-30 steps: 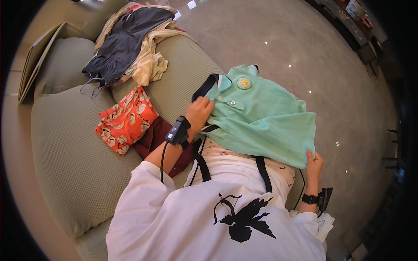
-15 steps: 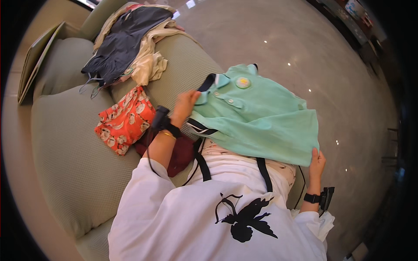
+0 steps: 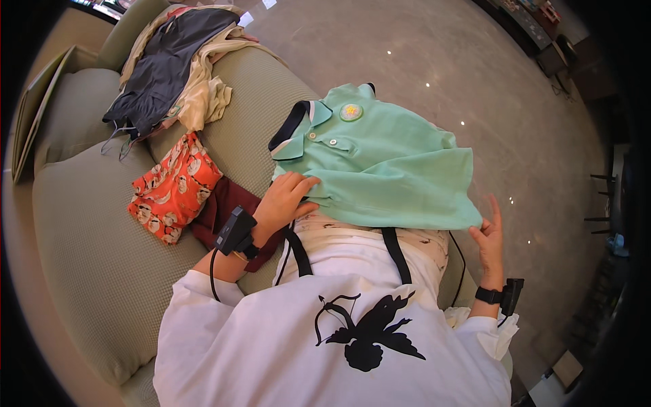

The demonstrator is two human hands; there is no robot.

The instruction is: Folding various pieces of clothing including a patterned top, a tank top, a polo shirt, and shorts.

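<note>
A mint-green polo shirt lies front up across my lap, its navy-lined collar to the left and its hem to the right. It has two buttons and a round badge with a yellow star on the chest. My left hand is closed on the near sleeve, just below the collar; the fingers partly cover the cuff. At the near hem corner my right hand pinches the cloth, with one finger stretched upward. The shirt's near side has a loose fold running along it.
Left of me, on a grey-green sofa, lie a folded red patterned garment and a maroon cloth. Farther up is a heap of dark grey and cream clothes. Polished grey floor extends beyond the shirt.
My left hand has moved from the collar down to the near sleeve, and the collar now shows fully. My right hand stays at the hem corner, one finger now raised.
</note>
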